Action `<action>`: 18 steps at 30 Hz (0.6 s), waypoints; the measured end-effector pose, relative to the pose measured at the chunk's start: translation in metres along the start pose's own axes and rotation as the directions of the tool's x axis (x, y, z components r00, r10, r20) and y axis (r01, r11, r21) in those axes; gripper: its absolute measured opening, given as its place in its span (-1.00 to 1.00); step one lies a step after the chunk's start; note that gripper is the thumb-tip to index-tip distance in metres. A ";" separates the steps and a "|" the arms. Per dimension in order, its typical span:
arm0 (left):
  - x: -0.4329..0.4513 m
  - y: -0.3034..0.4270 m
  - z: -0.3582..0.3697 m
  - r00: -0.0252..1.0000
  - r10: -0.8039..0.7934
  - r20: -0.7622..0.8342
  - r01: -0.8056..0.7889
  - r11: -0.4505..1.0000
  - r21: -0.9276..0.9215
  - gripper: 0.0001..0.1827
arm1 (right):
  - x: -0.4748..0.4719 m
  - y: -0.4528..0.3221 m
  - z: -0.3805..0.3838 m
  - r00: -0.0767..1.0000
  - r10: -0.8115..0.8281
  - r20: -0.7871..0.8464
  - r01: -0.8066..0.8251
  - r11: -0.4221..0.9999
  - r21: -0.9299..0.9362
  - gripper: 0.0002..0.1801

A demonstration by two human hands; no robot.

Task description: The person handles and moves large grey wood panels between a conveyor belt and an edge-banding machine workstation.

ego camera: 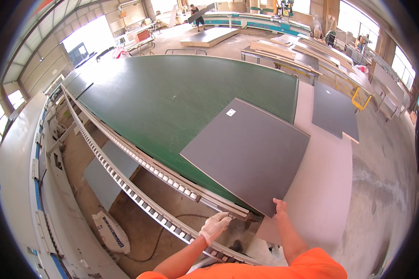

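A grey rectangular panel [254, 150] with a small white label [231, 112] lies askew across a green conveyor belt [160, 90], its right part over a pale board [324, 174]. My right hand [280, 206], bare, is at the panel's near corner, thumb against the edge; whether the fingers grip beneath it is hidden. My left hand [216, 226], in a whitish glove, is by the end of the belt's side rail, apart from the panel, fingers together and curled. Nothing shows in it, though the palm is hidden.
Two roller rails [125, 188] run along the belt's left side, beside a long machine [38, 209]. A printed sack [111, 233] and a hose lie below. Another grey panel [335, 108] is at the right. Beyond are board stacks [209, 36] and a person [197, 17] carrying a panel.
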State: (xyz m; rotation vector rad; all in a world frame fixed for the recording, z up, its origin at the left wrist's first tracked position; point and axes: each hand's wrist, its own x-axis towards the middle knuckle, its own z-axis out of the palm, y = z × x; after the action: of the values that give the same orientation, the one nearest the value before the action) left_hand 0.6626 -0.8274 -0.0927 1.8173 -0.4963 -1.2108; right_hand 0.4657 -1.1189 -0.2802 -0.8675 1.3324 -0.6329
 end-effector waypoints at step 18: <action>-0.046 0.034 0.004 0.994 0.067 0.086 0.041 0.501 -0.865 -0.52 | -0.145 -0.213 -0.070 0.793 -0.544 0.275 0.610 0.705 -0.361 -0.54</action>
State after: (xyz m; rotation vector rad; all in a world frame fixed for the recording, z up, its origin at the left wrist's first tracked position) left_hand 0.6424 -0.8145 -0.0402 0.8484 0.0917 -1.2233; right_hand 0.3923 -1.1303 -0.0241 -1.7177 1.0625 -0.7433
